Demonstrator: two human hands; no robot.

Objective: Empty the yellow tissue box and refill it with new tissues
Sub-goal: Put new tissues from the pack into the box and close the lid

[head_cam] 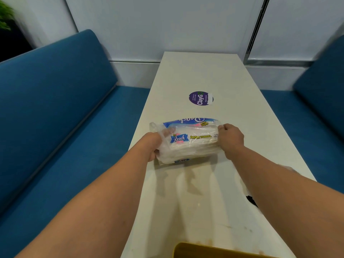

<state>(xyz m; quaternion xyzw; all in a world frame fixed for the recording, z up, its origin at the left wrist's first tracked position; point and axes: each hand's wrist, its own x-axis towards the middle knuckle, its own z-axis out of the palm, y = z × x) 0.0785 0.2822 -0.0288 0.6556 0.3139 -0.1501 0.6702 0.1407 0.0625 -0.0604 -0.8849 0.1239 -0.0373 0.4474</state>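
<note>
Two blue benches (pixel 61 112) flank you, the left one running the whole length of the frame and the right one (pixel 320 94) showing only its seat and back cushion at the edge. Between them your long white surface (pixel 201 75) stretches away to the pale wall, narrow from side to side, its far half bare apart from a round purple sticker (pixel 200 97). The near half is open too, marked only by faint stains, with a small dark object (pixel 251 200) half hidden behind your right forearm at the right edge.

The yellow tissue box (pixel 214 251) is at the very bottom of the view, only its top edge showing, just inside the near end of the surface.

The pack of paper towels (pixel 188 141) sits toward the left side of the surface, its left end close to that edge. Your left hand (pixel 151 146) grips the left end, fingers (pixel 165 132) curled into the loose clear wrapping. Your right hand (pixel 231 139) holds the right end, fingers (pixel 222 127) curled over the top corner. Whether the pack rests on the surface or is lifted just off it, you cannot tell from here.
</note>
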